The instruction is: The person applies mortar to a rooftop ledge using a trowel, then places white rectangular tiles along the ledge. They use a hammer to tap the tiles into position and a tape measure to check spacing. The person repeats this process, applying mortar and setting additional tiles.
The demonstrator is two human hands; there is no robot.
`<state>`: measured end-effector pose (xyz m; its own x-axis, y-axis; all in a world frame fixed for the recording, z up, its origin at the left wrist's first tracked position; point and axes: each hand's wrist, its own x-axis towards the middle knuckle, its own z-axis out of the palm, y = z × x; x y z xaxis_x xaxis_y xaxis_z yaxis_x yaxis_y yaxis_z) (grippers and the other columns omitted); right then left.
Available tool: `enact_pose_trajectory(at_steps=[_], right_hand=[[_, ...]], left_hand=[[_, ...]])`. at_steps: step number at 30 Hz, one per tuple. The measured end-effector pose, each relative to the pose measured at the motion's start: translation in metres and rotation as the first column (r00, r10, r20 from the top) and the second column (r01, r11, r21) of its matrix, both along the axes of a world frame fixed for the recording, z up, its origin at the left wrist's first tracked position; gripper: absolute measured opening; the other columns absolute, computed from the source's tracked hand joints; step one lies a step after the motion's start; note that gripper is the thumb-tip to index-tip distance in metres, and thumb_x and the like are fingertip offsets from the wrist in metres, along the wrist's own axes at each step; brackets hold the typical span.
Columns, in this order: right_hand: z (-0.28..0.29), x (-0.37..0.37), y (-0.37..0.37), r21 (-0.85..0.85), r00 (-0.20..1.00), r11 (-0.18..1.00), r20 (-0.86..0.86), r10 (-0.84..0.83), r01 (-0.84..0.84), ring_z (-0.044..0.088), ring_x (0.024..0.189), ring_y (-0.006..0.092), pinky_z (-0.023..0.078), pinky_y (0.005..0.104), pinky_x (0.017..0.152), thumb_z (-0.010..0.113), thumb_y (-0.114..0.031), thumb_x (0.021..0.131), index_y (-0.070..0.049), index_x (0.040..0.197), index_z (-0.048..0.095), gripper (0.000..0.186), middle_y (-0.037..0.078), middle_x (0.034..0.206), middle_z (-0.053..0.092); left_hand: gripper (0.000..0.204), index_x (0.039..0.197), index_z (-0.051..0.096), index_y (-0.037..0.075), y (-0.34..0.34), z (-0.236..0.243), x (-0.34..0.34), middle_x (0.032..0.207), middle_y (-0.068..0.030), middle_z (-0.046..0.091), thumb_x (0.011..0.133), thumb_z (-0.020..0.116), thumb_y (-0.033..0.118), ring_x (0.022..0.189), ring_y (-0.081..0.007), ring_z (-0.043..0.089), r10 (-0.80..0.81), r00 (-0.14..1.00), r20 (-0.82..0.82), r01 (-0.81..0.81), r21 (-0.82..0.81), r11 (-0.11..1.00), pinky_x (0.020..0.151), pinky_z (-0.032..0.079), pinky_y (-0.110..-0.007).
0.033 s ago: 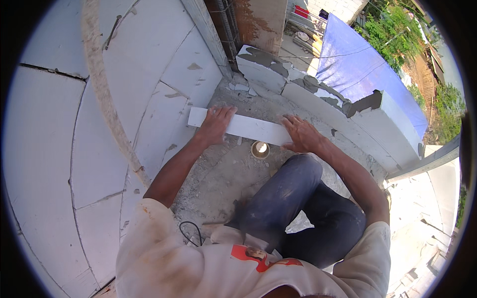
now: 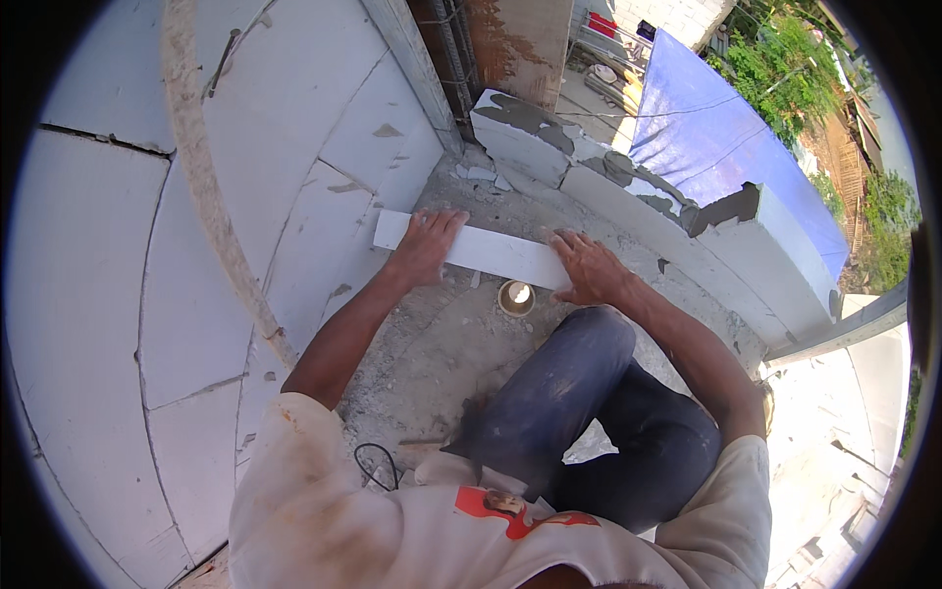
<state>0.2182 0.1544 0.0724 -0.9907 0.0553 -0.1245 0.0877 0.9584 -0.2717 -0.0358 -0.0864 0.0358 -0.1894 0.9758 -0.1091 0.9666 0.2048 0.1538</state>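
While left hand [image 2: 427, 245] and right hand [image 2: 587, 267] press flat, fingers spread, on white board [image 2: 496, 253], cup [image 2: 516, 296] beside, block wall [image 2: 638, 196] behind.

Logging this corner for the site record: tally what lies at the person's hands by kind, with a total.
Hands pressed flat on the strip: 2, the left hand and the right hand
Long white flat strip: 1
Small round cup-like thing on the concrete floor: 1
Total: 4
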Motion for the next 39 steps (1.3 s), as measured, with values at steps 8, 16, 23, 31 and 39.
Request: enact_pose_trajectory(at_steps=[8,16,23,31,39], right_hand=[[-0.017,-0.024,0.025,-0.079,0.963,0.992,0.258,-0.075,0.099,0.069,0.108,0.042,0.057,0.0514,0.096,0.09,-0.04,0.07,-0.001,0.152,0.038,0.105,0.025,0.127,0.066],[0.116,0.043,0.044,-0.106,0.931,0.928,0.118,-0.346,0.358,0.069,0.111,0.0437,0.053,0.0499,0.099,0.09,-0.039,0.065,-0.005,0.152,0.045,0.103,0.024,0.124,0.07],[0.199,0.052,0.073,-0.126,0.902,0.909,-0.129,-0.412,0.398,0.07,0.112,0.0419,0.054,0.0474,0.099,0.091,-0.03,0.061,-0.007,0.15,0.055,0.099,0.025,0.121,0.073],[0.221,0.008,0.124,-0.055,0.921,0.931,-0.132,-0.366,0.362,0.075,0.084,0.036,0.062,0.0424,0.08,0.086,-0.037,0.05,-0.008,0.146,0.063,0.102,0.025,0.101,0.077],[0.215,-0.003,0.151,-0.083,0.951,0.963,-0.153,-0.267,0.257,0.076,0.081,0.0345,0.062,0.0427,0.076,0.084,-0.034,0.051,-0.003,0.139,0.066,0.096,0.025,0.103,0.077]], left_hand=[[0.083,0.14,0.054,0.007,0.047,0.024,-0.01,0.136,-0.0152,0.062,0.064,0.087,0.011,0.132,-0.0338,0.056,0.041,0.998,0.036,-0.033,-0.204,0.978,0.108,0.041,-0.052],[0.074,0.132,0.066,0.006,0.143,0.156,0.001,0.122,-0.0175,0.071,0.061,0.084,0.004,0.118,-0.0338,0.067,-0.225,0.973,0.052,0.23,-0.147,0.962,0.105,0.049,-0.045],[0.098,0.143,0.061,0.004,0.21,0.252,0.004,0.126,-0.0179,0.073,0.049,0.089,-0.002,0.112,-0.0332,0.072,-0.196,0.979,0.051,0.201,-0.104,0.974,0.102,0.056,-0.043],[0.101,0.138,0.065,0.007,0.239,0.267,-0.036,0.128,-0.0154,0.073,0.04,0.083,-0.007,0.116,-0.0322,0.069,-0.114,0.99,0.082,0.114,-0.002,0.993,0.111,0.051,-0.042],[0.1,0.14,0.063,0.003,0.242,0.288,-0.019,0.135,-0.0154,0.069,0.042,0.082,0.0,0.124,-0.0343,0.064,-0.082,0.995,0.06,0.085,-0.05,0.995,0.115,0.046,-0.041]])
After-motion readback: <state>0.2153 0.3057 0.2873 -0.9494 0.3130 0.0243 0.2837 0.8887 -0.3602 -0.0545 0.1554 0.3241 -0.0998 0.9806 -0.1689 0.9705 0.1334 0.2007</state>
